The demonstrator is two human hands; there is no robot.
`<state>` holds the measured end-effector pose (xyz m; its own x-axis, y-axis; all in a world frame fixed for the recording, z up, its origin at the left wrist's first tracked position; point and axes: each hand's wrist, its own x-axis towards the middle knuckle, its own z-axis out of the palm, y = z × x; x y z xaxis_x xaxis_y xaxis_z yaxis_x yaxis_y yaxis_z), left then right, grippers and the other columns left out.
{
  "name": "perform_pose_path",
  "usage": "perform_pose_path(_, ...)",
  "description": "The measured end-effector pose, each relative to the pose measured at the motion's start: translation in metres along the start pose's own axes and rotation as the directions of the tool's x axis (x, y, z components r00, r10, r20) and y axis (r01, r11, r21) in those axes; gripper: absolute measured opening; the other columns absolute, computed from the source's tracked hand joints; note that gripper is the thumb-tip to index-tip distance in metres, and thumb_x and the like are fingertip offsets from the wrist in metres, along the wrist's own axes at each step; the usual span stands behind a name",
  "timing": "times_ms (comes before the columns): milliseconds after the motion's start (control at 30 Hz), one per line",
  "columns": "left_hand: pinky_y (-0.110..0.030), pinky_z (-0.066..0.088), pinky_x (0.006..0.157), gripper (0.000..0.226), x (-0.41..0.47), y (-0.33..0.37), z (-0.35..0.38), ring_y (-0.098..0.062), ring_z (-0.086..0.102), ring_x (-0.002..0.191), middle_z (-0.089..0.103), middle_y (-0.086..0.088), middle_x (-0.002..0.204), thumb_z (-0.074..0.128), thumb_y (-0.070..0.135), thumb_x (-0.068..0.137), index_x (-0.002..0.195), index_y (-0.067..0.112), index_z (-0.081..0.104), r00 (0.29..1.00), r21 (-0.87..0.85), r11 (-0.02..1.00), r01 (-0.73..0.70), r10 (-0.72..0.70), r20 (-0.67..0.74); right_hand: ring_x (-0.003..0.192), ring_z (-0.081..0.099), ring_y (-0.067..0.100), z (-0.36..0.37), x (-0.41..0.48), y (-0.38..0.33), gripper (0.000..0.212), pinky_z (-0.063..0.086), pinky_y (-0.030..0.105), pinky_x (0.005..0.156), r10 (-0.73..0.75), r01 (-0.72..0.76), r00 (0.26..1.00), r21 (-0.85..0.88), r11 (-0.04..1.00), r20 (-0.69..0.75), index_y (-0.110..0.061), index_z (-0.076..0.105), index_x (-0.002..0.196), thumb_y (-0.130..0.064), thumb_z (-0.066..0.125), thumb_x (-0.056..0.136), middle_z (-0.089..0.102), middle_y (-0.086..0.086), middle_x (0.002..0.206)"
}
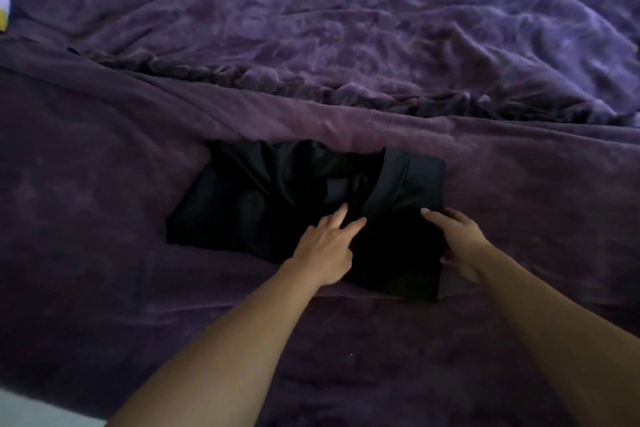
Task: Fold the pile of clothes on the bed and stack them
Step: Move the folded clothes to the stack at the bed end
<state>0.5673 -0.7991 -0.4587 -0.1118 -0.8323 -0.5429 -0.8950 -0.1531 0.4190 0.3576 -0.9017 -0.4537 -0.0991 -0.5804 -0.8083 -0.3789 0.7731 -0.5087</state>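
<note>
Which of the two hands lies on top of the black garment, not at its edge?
The left hand, fingers straight, lies on the black garment near its middle; the right hand is only at its right edge.

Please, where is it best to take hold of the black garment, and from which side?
Probably grip the garment at its straight right edge, from the right, where the right hand touches it. There the layers lie flat and square, so they should lift together; the left part is loose and wrinkled.
</note>
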Motion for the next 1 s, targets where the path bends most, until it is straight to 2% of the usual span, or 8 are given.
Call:
perform_pose_path(133,-0.041,0.033,0.11,0.056,0.003,-0.026,-0.022,-0.024,0.031,0.138,0.022,-0.002,0.156,0.04,0.011,0.095,0.147,0.029,0.032,0.997,-0.273,0.962,0.024,-0.003,0.076,0.086,0.072,0.029,0.023,-0.025,-0.022,0.046,0.058,0.051,0.079,-0.101,0.098,0.994,0.065,0.993,0.047,-0.015,0.061,0.116,-0.027,0.079,0.075,0.073,0.009,0.099)
perform_pose_path(233,-0.032,0.044,0.101,0.039,-0.022,-0.054,-0.044,-0.018,0.053,0.117,0.055,-0.002,0.13,0.045,0.008,0.094,0.13,0.018,0.056,0.967,-0.553,0.831,0.055,-0.182,-0.178,0.078,0.072,0.024,0.054,-0.066,-0.048,0.049,0.061,0.04,0.067,-0.242,0.241,0.965,-0.019,0.97,-0.104,-0.014,0.06,0.109,-0.035,0.08,0.071,0.071,0.006,0.095)
perform_pose_path(333,-0.025,0.047,0.09,0.03,-0.061,-0.099,-0.063,-0.013,0.061,0.1,0.066,-0.002,0.112,0.051,0.004,0.091,0.115,0.013,0.065,0.846,-0.63,0.765,0.132,-0.419,-0.331,0.099,0.063,0.033,0.111,-0.103,-0.074,0.061,0.053,0.046,0.086,-0.419,0.347,0.886,-0.316,0.883,-0.197,-0.013,0.046,0.121,-0.043,0.074,0.075,0.064,0.011,0.111)
perform_pose_path(567,-0.034,0.052,0.083,0.023,-0.128,-0.205,-0.076,-0.022,0.065,0.089,0.071,-0.007,0.096,0.053,-0.001,0.088,0.101,0.009,0.07,0.706,-0.626,0.727,0.284,-0.6,-0.376,0.118,0.053,0.036,0.273,-0.128,-0.085,0.089,0.043,0.039,0.097,-0.453,0.509,0.855,-0.577,0.639,0.253,-0.012,0.01,0.151,-0.04,0.065,0.087,0.052,0.018,0.133)
perform_pose_path(667,-0.037,0.051,0.081,0.022,-0.128,-0.224,-0.075,-0.028,0.064,0.089,0.065,-0.011,0.102,0.053,0.003,0.09,0.107,0.007,0.067,0.644,-0.628,0.722,0.29,-0.633,-0.43,0.1,0.062,0.02,0.292,-0.127,-0.071,0.07,0.053,0.036,0.088,-0.324,0.561,0.805,-0.458,0.689,0.497,-0.022,0.032,0.148,-0.034,0.067,0.088,0.063,0.002,0.116)
perform_pose_path(767,-0.04,0.049,0.083,0.027,-0.113,-0.213,-0.078,-0.033,0.059,0.099,0.057,-0.015,0.114,0.055,0.011,0.093,0.118,0.006,0.061,0.581,-0.54,0.818,0.198,-0.542,-0.607,0.084,0.066,0.013,0.258,-0.117,-0.06,0.035,0.055,0.033,0.074,-0.703,0.729,0.664,-0.433,0.53,0.255,-0.022,0.06,0.125,-0.02,0.061,0.091,0.069,-0.005,0.097)
perform_pose_path(867,-0.048,0.043,0.095,0.041,-0.087,-0.188,-0.08,-0.036,0.046,0.122,0.045,-0.017,0.138,0.05,0.03,0.097,0.135,0.016,0.052,0.674,-0.434,0.882,0.181,-0.433,-0.598,0.109,0.056,0.022,0.218,-0.104,-0.052,0.037,0.054,0.041,0.077,-0.853,0.673,0.519,-0.645,0.362,0.063,-0.02,0.058,0.128,-0.018,0.06,0.091,0.06,0.0,0.122)
perform_pose_path(1000,-0.05,0.03,0.108,0.056,-0.046,-0.183,-0.074,-0.035,0.015,0.144,0.007,-0.009,0.16,0.035,0.047,0.099,0.151,0.031,0.022,0.839,-0.343,0.913,0.219,-0.356,-0.412,0.146,0.015,0.026,0.221,-0.078,-0.047,0.062,0.035,0.049,0.106,-0.752,0.567,0.628,-0.779,0.268,0.198,-0.034,0.022,0.151,-0.045,0.048,0.095,0.014,0.005,0.16)
